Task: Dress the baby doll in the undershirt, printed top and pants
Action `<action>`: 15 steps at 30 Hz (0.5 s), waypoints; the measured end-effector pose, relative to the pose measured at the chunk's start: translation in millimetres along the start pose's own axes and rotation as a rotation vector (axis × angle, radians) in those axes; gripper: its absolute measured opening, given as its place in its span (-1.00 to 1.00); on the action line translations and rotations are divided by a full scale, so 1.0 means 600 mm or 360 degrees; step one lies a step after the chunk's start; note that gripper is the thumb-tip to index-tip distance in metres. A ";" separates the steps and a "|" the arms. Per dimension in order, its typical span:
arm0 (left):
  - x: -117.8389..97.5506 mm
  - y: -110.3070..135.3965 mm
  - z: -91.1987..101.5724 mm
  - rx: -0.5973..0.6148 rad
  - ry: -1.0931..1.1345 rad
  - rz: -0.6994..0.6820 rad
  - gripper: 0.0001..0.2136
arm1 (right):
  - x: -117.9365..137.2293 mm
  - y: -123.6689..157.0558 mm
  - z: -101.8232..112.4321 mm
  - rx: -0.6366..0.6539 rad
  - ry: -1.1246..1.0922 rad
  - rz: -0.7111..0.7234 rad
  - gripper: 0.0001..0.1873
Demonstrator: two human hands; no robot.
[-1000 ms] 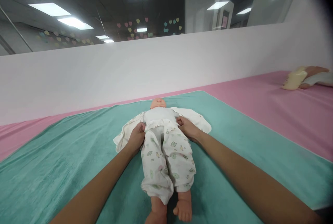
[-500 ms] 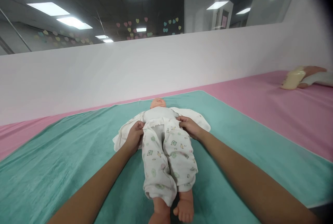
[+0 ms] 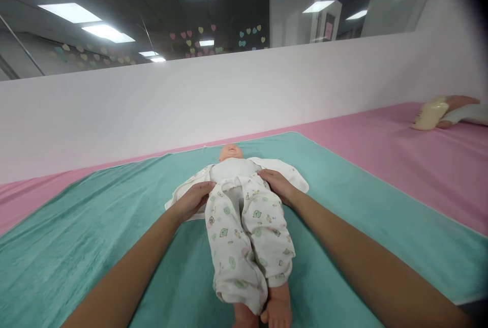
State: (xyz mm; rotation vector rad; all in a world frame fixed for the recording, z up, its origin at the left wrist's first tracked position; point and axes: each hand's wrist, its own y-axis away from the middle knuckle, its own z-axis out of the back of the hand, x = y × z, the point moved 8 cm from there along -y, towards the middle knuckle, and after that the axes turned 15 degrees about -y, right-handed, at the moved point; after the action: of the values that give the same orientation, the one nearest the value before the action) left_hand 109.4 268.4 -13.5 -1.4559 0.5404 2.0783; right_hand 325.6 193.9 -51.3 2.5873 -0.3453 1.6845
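One baby doll (image 3: pixel 235 166), lying on its back along the middle of a teal cloth (image 3: pixel 343 226), head at the far end, legs towards the wearer. One pair of trousers (image 3: pixel 251 236), white, printed with small green, pink and yellowish motifs, worn on the doll from waist to lower legs; the waistband is rumpled, with a gap at the front. One white garment (image 3: pixel 284 169), spread out flat on both sides of the doll's torso. Two bare feet (image 3: pixel 279 307), projecting from the trouser cuffs, partly cut off by the lower border. One left hand (image 3: pixel 195 198), at one side of the waistband, fingers narrow and close together, tips on the cloth edge; whether they pinch the fabric cannot be told. One right hand (image 3: pixel 277 184), at the opposite side, fingers likewise close together, touching the waist edge; grip cannot be told. One pink cover (image 3: pixel 412 165), beneath the teal cloth and showing beyond its edges. One cream-coloured item (image 3: pixel 430 115), resting on the pink cover, far right, beside a partly visible object of unclear kind. One white wall (image 3: pixel 171 104), behind, topped by dark glass (image 3: pixel 229 7) with heart-shaped stickers (image 3: pixel 188 34).
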 end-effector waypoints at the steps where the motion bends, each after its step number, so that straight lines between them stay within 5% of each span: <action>1: 0.000 0.001 -0.004 0.0085 -0.0072 0.0026 -0.79 | -0.001 -0.002 0.002 -0.0011 0.0055 0.0016 -0.64; 9: -0.009 0.006 0.005 0.0255 -0.0432 0.0047 -0.74 | 0.029 0.000 -0.003 0.0096 0.0458 0.0148 -0.63; 15: -0.022 0.007 -0.002 0.0252 -0.0562 -0.0033 -0.71 | 0.065 0.014 -0.023 -0.0047 0.0771 0.0516 -0.72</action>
State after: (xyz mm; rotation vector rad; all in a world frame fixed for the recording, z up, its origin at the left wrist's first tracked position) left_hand 111.3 261.6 -1.2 -0.9724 0.5294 2.1569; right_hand 326.5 181.4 -11.0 2.0840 -0.7796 2.3058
